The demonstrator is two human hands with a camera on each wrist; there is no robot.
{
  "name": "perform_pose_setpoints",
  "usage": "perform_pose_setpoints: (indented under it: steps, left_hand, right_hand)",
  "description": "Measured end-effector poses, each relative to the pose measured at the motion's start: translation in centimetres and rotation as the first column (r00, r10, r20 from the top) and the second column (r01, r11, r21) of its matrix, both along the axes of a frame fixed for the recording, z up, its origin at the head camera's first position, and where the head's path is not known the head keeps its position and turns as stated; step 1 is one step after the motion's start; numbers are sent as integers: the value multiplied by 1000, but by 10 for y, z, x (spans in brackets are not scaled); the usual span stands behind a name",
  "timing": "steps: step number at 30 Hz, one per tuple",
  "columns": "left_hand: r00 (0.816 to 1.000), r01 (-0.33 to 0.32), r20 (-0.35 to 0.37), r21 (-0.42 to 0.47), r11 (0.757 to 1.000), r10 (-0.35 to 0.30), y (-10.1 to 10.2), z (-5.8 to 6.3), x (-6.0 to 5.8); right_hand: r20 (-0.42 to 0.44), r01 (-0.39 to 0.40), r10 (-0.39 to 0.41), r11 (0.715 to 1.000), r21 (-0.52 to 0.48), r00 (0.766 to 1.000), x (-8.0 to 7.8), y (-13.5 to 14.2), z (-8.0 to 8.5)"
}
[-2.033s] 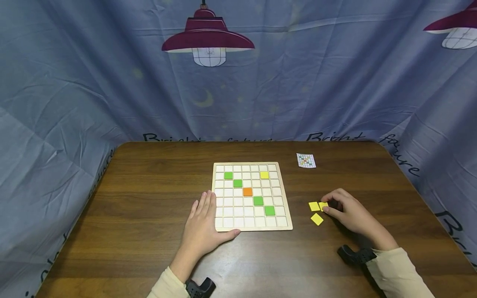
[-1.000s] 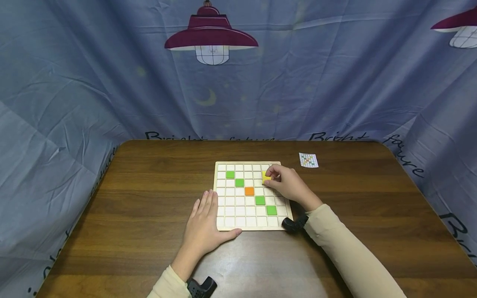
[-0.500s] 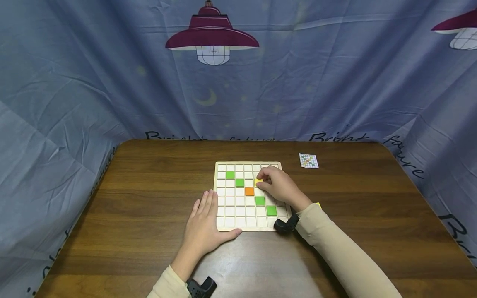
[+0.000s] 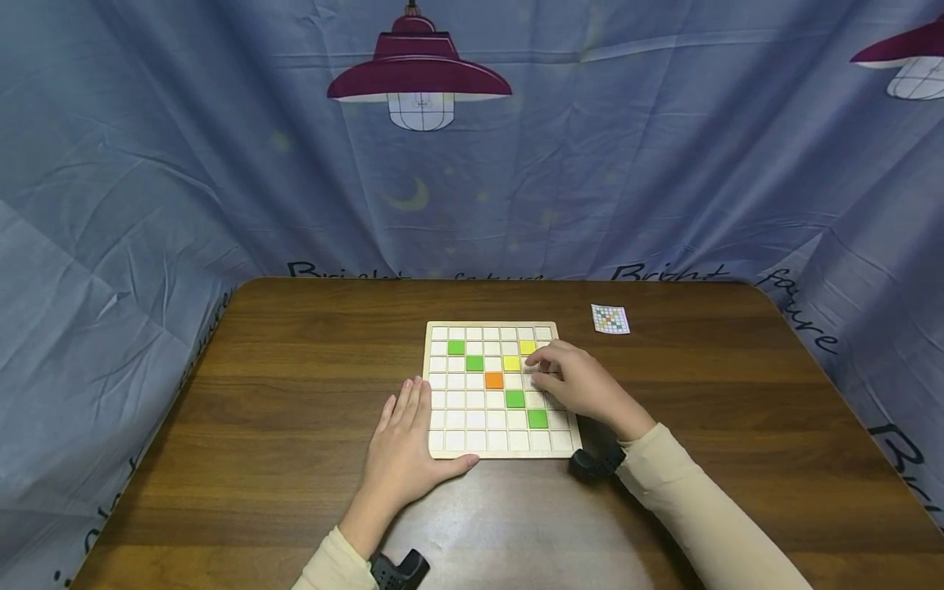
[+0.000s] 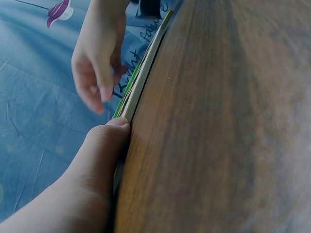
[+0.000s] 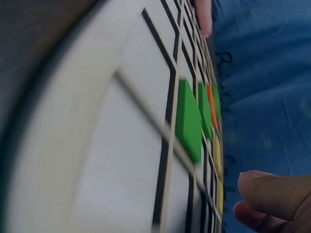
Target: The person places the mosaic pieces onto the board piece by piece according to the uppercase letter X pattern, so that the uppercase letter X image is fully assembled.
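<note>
A light wooden grid board [image 4: 479,456] with white cells lies on the table. Flat against its left side rests my left hand [image 4: 401,451], fingers straight and thumb along the front edge; in the left wrist view the thumb [image 5: 99,150] touches that edge. My right hand [image 4: 586,389] hovers over the board's right part, thumb and fingers apart with nothing between them. Just left of its fingertips sits a yellow square tile [image 4: 511,363], diagonal to another yellow tile [image 4: 527,347]. An orange tile [image 4: 494,380] lies near the middle, in line with several green tiles [image 4: 515,399].
A small printed card [image 4: 610,319] with a coloured grid lies behind the board to the right. The brown wooden table [image 4: 295,352] ends at a blue curtain [image 4: 553,180]. My right sleeve [image 4: 693,492] crosses the table's right side.
My right hand took a yellow tile from the loose ones at the right, carried it left to the board, set it in a cell and let go, then drew slightly right. The left hand stayed put.
</note>
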State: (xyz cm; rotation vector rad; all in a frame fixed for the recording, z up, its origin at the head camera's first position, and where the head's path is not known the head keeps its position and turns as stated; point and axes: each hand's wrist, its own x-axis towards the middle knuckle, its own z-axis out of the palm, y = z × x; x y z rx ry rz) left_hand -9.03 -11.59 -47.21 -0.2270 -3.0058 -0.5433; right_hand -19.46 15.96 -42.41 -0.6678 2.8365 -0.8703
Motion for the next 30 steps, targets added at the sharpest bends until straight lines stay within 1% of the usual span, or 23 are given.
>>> perform_pose_setpoints:
  steps: [4,7,9,13,15,19,23,25,30]
  left_hand:
    - [1000,1,-6,-5,1000,-1,0,-1,0]
    - [1000,1,-10,-8,1000,-1,0,-1,1]
    - [1000,2,-14,-9,1000,-3,0,-1,1]
    - [1000,5,-14,-11,1000,-5,0,0,1]
    - [1000,5,-11,-10,1000,-6,0,0,0]
    - [1000,5,-11,-9,1000,-5,0,0,0]
    - [1000,7,-16,-10,1000,-7,0,-1,1]
    - [1000,9,-15,-11,1000,-9,0,-1,1]
    - [1000,10,-14,-14,1000,-10,0,-1,0]
  right_hand:
    - [-17,41,-41,999,7,999,10,29,3]
    - [-17,63,-63,997,36,998,19,54,3]
    - [-6,68,-67,995,69,998,25,69,4]
    - [6,51,-52,990,132,999,36,93,7]
    - [9,49,-51,989,141,999,40,102,7]
    - [28,55,-59,989,135,998,45,113,5]
    - [40,85,-90,991,108,995,48,117,1]
    - [38,106,-110,990,96,993,48,117,-1]
    - [69,143,-148,988,62,987,43,113,-4]
